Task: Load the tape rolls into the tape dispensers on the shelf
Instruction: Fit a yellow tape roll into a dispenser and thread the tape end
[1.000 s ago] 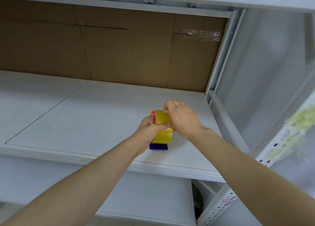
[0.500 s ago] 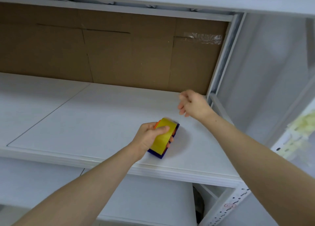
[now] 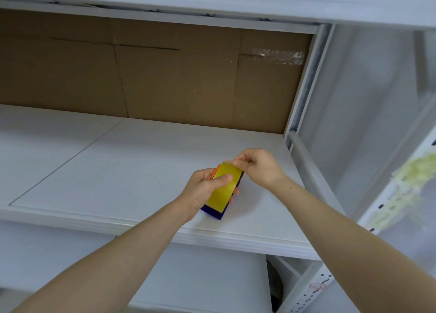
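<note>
**Operator:** Report current state of the assembly.

**Inspector:** The tape dispenser [image 3: 215,212], dark blue with an orange part at its far end, sits on the white shelf [image 3: 132,171] near the front edge, towards the right-hand upright. The yellow tape roll [image 3: 224,187] is on the dispenser. The left hand [image 3: 207,187] is wrapped around roll and dispenser together, thumb pressed across the tape face.

**Operator:** And the right hand?

**Inspector:** The right hand [image 3: 259,166] is pinched at the far top corner of the roll, fingertips closed on what appears to be the loose tape end. The end itself is too small to confirm.

**Operator:** Step in progress?

**Inspector:** Probably drawing the free end out towards the cutter. Whether the roll is fully seated cannot be determined; the left hand covers the hub.

**Operator:** Failure modes?

**Inspector:** 1. A pull off to one side may let the tape fold and stick to itself. 2. Insufficient hold by the left hand may let the dispenser slide towards the shelf edge under the pull. 3. A slipping pinch may let the end drop back onto the roll. 4. Fingertips near the cutter risk a nick.
</note>
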